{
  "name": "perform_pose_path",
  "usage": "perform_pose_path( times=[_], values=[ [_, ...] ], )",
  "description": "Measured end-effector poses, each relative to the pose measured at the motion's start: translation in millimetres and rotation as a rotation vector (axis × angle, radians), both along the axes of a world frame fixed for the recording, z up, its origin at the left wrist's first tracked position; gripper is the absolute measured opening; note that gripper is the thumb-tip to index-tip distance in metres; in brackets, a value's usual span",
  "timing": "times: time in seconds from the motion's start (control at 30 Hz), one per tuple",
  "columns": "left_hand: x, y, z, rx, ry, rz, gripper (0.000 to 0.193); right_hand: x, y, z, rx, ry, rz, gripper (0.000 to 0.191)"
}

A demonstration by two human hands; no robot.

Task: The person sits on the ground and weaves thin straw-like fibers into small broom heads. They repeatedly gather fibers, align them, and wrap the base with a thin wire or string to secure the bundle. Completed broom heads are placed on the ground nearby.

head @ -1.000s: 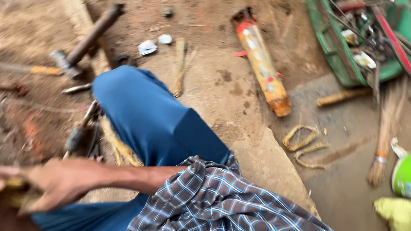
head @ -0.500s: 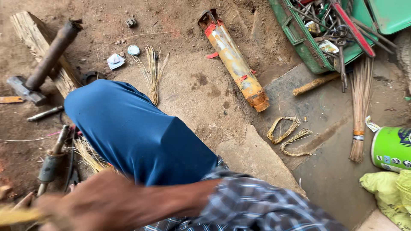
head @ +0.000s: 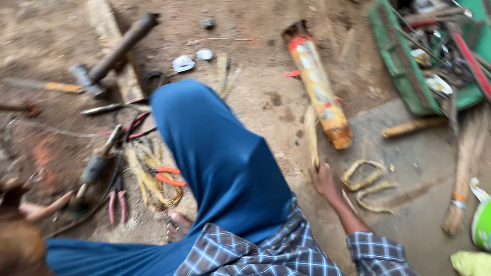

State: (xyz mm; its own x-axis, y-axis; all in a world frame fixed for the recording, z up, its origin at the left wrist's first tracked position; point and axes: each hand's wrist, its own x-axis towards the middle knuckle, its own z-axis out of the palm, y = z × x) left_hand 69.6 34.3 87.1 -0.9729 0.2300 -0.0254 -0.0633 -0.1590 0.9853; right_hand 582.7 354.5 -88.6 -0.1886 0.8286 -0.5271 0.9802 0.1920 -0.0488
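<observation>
Right hand (head: 325, 180), fingers closed around the lower end of a thin bundle of pale straw-like fibres (head: 311, 134) that stands nearly upright above the fist, just left of two flat coiled loops of yellowish fibre (head: 367, 183) lying on the smooth grey slab. Left hand (head: 15, 202), at the lower left edge, blurred; its grasp cannot be told, though a pale stick-like piece juts beside it. Behind the bundle lies a dented, rust-tipped orange cylinder (head: 318, 84) on coarse brown earth; red-handled pliers (head: 168, 175) rest beside the blue-clad knee (head: 215, 153)
</observation>
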Motion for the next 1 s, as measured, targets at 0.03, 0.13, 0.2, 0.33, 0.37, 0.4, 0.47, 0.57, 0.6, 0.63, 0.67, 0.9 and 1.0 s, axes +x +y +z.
perform_pose_path(
  times=[0.03,0.13,0.2,0.33,0.37,0.4,0.47,0.57,0.6,0.63,0.67,0.9,1.0],
  values=[
    [-2.5,-1.2,0.5,0.013,-0.003,0.011,0.022,11.5,-11.9,-18.2,-0.150,-0.208,0.049,0.055],
    [-21.0,-5.7,3.6,0.037,-0.002,0.006,0.023,9.5,-22.4,-38.8,-0.330,-0.406,0.037,0.067],
    [-36.8,-8.8,4.1,0.063,-0.004,0.008,0.024,-19.6,-15.6,-25.0,-0.319,-0.417,0.138,0.061],
    [-61.5,-19.8,-1.3,0.151,-0.024,0.090,0.020,-133.3,-7.9,14.8,0.368,0.281,0.549,0.075],
    [-66.0,-22.8,-3.8,0.172,-0.071,0.117,0.020,-168.5,-15.7,17.6,0.367,0.458,0.625,0.073],
    [-68.6,-27.7,-4.7,0.144,-0.062,0.111,0.018,-202.9,-25.3,18.0,0.335,0.570,0.701,0.071],
    [-74.6,-34.4,-6.6,0.128,-0.032,0.096,0.015,-265.2,-57.4,8.2,0.213,0.631,0.844,0.067],
    [-84.1,-38.7,-6.2,0.134,0.067,0.070,0.019,-317.8,-96.1,-10.3,0.120,0.536,0.977,0.062],
    [-87.1,-38.0,-6.3,0.038,0.132,0.115,0.019,-321.6,-100.8,-13.4,0.100,0.495,1.005,0.060],
    [-90.2,-37.9,-6.1,-0.059,0.196,0.157,0.019,-329.3,-107.9,-21.0,0.098,0.458,1.031,0.058],
    [-92.4,-36.6,-6.7,0.076,0.161,0.136,0.020,-332.6,-110.7,-26.1,0.099,0.423,1.052,0.056],
    [-98.9,-64.6,-14.8,-0.058,0.261,0.140,0.020,-349.1,-89.0,-48.9,0.110,0.286,1.113,0.044],
    [-109.4,-75.1,-20.5,-0.052,0.179,0.137,0.021,-343.7,-68.9,-38.8,0.109,0.255,1.116,0.039]
  ],
)
